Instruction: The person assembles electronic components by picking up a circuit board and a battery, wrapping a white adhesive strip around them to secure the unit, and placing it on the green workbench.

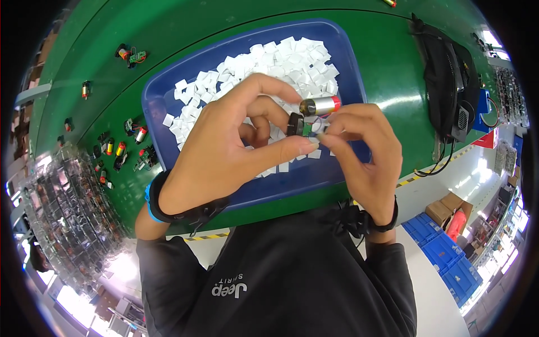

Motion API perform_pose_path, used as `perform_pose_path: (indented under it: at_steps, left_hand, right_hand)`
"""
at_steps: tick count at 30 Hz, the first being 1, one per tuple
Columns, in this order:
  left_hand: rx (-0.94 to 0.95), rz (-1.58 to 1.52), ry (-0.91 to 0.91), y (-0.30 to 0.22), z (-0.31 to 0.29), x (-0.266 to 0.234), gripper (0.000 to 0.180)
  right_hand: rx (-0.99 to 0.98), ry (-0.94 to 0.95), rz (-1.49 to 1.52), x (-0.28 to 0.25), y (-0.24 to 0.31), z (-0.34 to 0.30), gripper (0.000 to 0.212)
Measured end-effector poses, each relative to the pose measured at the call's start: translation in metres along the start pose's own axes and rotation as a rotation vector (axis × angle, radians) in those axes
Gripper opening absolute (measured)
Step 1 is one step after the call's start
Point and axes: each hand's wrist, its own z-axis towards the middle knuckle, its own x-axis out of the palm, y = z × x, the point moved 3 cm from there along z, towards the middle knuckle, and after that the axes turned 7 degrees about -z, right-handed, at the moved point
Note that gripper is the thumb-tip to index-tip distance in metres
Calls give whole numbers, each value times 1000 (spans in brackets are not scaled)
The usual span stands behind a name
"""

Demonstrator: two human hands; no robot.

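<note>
Over the tray, my left hand [216,140] pinches a small black plastic housing [293,124] between thumb and fingers. A small green circuit board [307,130] shows at the housing's right side. Just above it lies a cylindrical battery cell [320,105], silver with a dark left end and a red right end, close to the fingertips of both hands. Thin wires run between the cell and the board. My right hand [373,149] is closed, thumb and fingertips pressed together beside the board and wires. What exactly sits between those fingertips is too small to make out.
Beneath my hands a blue tray [353,62] holds many white square pieces [281,62]. Loose cells and circuit boards [120,149] are scattered on the green table at left. A black bag [449,78] with cables lies at right. Blue crates [443,253] stand below the table's right side.
</note>
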Motion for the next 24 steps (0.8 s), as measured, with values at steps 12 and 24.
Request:
perform_pose_path:
  at_steps: [12,24]
  left_hand:
    - [104,-65,13,-2,0,-4,59]
    - [122,179,39,-6,0,3,28]
  right_hand:
    - [-14,11,103,-5,1,19,32]
    - [-15,140,143,0,2,13,35]
